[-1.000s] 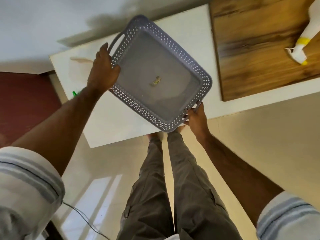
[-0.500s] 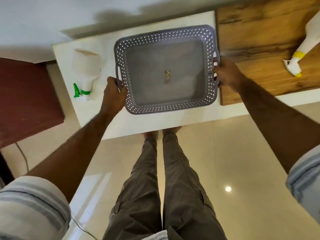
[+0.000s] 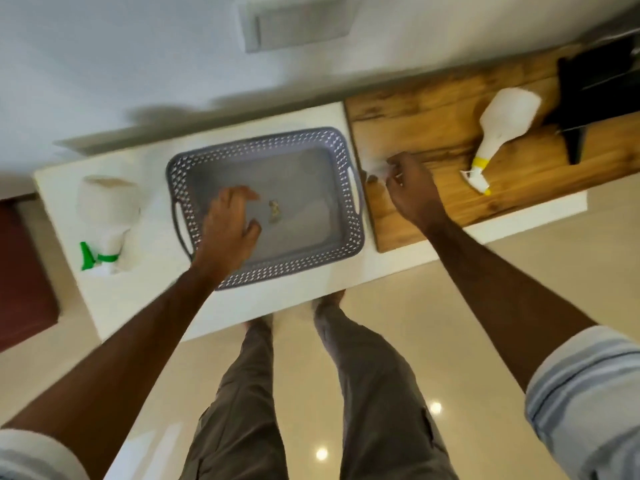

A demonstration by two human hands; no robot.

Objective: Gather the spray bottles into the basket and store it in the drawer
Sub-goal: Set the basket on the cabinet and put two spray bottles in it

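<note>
the green-trigger bottle (image 3: 107, 216) stands near the white counter's (image 3: 145, 303) left edge; a careless reach may topple it. your left hand (image 3: 230, 225) hovers relaxed, grasping nothing, over the empty basket (image 3: 346, 233). your right hand (image 3: 412, 188) is loosely curled; its contents cannot be told. the yellow-trigger bottle (image 3: 502, 128) lies on the wooden board (image 3: 415, 126), open room around it.

Grey basket (image 3: 349, 244) on white counter (image 3: 145, 289) between two spray bottles (image 3: 502, 126)

The white surface (image 3: 145, 271) holds a grey basket (image 3: 346, 244) in the middle. A spray bottle with a green top (image 3: 107, 216) stands to its left. A wooden board (image 3: 426, 133) lies on the right, with a yellow-topped spray bottle (image 3: 502, 126) lying on it beside something black (image 3: 588, 95), maybe a bag.
</note>
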